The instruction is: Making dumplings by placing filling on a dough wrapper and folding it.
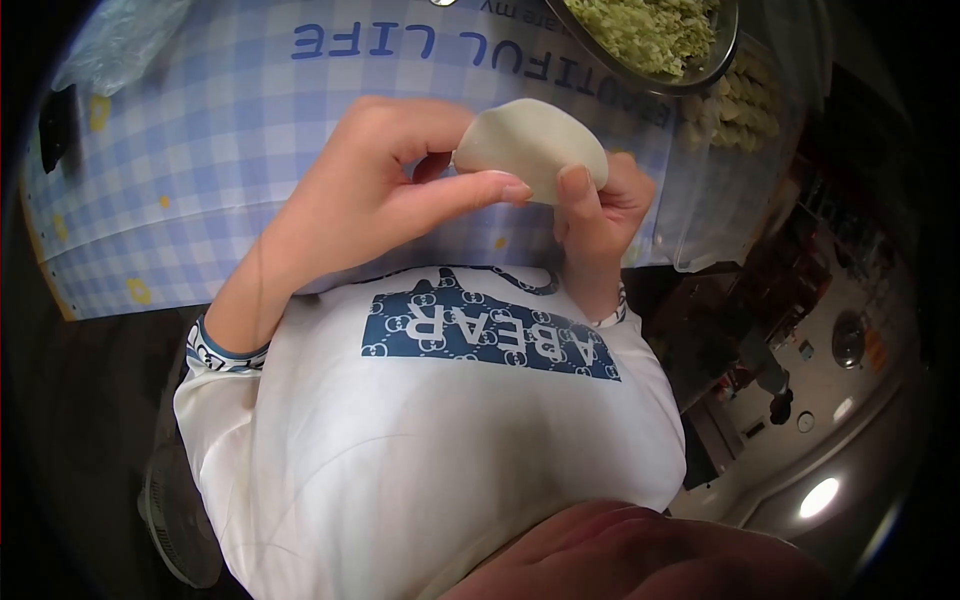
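My left hand (367,180) and my right hand (604,199) hold a round, pale dough wrapper (529,139) between them, above the table's near edge. The wrapper is tilted, with its broad face towards me and a slight curve. On the left, my fingers go behind it while the thumb lies along its lower edge. My right thumb presses on its lower right side, and the other right fingers are curled partly out of sight behind. No filling shows on the visible face.
A metal bowl of chopped green vegetable (652,34) stands at the back right. Beside it, a clear plastic tray (686,225) holds several pleated dumplings (739,109). A crumpled clear plastic bag (120,45) and a black object (56,131) lie far left on the checked tablecloth (225,165).
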### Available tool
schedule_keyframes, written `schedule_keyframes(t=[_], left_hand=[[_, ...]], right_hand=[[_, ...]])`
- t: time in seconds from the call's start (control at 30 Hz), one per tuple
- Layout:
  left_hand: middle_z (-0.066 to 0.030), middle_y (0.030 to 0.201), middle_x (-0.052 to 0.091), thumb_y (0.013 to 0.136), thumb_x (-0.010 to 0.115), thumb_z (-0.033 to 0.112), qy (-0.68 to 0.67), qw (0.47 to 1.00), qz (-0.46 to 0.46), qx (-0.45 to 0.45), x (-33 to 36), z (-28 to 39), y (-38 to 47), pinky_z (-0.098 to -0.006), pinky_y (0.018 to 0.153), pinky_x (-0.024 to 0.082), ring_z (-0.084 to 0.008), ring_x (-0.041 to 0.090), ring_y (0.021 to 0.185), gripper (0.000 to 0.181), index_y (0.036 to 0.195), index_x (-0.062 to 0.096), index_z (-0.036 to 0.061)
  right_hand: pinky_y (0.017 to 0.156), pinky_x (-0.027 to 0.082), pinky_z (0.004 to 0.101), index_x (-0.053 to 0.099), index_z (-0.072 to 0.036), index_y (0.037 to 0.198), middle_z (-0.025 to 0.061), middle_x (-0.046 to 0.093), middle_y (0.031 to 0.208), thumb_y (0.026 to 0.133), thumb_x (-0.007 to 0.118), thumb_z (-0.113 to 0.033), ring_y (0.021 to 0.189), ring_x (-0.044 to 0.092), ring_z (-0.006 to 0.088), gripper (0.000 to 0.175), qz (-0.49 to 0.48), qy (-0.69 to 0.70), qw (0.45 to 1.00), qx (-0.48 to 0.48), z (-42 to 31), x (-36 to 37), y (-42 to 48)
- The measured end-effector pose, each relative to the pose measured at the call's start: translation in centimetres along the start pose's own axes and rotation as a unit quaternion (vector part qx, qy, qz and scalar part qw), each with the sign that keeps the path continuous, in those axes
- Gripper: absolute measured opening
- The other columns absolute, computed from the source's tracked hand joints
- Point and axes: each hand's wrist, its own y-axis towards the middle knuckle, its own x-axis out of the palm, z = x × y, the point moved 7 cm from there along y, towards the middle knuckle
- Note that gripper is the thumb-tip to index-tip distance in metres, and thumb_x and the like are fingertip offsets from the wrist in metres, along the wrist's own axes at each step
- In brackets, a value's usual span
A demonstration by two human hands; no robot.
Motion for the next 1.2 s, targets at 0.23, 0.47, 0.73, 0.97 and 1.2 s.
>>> schedule_keyframes(t=[0.23, 0.47, 0.73, 0.97, 1.2], left_hand=[[-0.0033, 0.071, 0.061, 0.074, 0.069, 0.007, 0.011, 1.000, 0.002, 0.029, 0.1, 0.8, -0.3, -0.0208, 0.051, 0.034, -0.0074, 0.047, 0.059, 0.013, 0.085, 0.066, -0.0002], [-0.0055, 0.078, 0.066, 0.077, 0.066, 0.007, -0.011, 0.999, -0.011, 0.031, 1.2, 0.5, 0.2, -0.0221, 0.061, 0.044, -0.0118, 0.060, 0.070, 0.014, 0.089, 0.066, -0.0003], [-0.0047, 0.077, 0.067, 0.076, 0.065, 0.004, 0.052, 0.998, -0.007, 0.025, 1.8, 0.5, 0.0, -0.0220, 0.069, 0.043, -0.0096, 0.060, 0.075, 0.009, 0.084, 0.067, 0.0001], [-0.0039, 0.087, 0.065, 0.077, 0.067, 0.003, 0.037, 0.997, 0.069, -0.012, 0.8, -0.5, -0.9, -0.0194, 0.070, 0.043, -0.0085, 0.058, 0.079, 0.018, 0.094, 0.064, -0.0023], [-0.0066, 0.084, 0.066, 0.079, 0.064, 0.001, 0.087, 0.996, 0.029, 0.019, 1.0, 0.9, -0.4, -0.0206, 0.070, 0.044, -0.0105, 0.060, 0.078, 0.015, 0.093, 0.063, -0.0043]], right_hand=[[0.040, 0.030, 0.0188, 0.065, 0.004, 0.075, 0.0021, 0.057, 0.054, 0.083, 0.060, -0.010, 0.044, 0.045, 0.0029, 0.016, -0.010, -0.018, 1.000, -0.002, 0.1, 0.3, 0.2], [0.046, 0.039, 0.0197, 0.067, 0.001, 0.084, 0.0030, 0.059, 0.057, 0.083, 0.061, -0.012, 0.052, 0.053, 0.0044, 0.014, -0.072, -0.036, 0.996, -0.042, 0.6, 0.4, 0.4], [0.043, 0.035, 0.0198, 0.067, 0.000, 0.083, 0.0019, 0.058, 0.057, 0.082, 0.063, -0.016, 0.048, 0.047, 0.0039, 0.016, -0.088, 0.038, 0.995, -0.028, 0.6, 0.2, 0.5], [0.043, 0.034, 0.0201, 0.067, 0.000, 0.082, 0.0014, 0.057, 0.055, 0.084, 0.063, -0.021, 0.048, 0.047, 0.0031, 0.021, -0.112, 0.046, 0.992, -0.022, 0.7, 1.0, 0.4], [0.043, 0.035, 0.0199, 0.067, -0.002, 0.080, 0.0011, 0.057, 0.054, 0.083, 0.063, -0.022, 0.048, 0.047, 0.0033, 0.021, -0.074, 0.021, 0.995, -0.062, 0.7, 0.9, 0.7]])
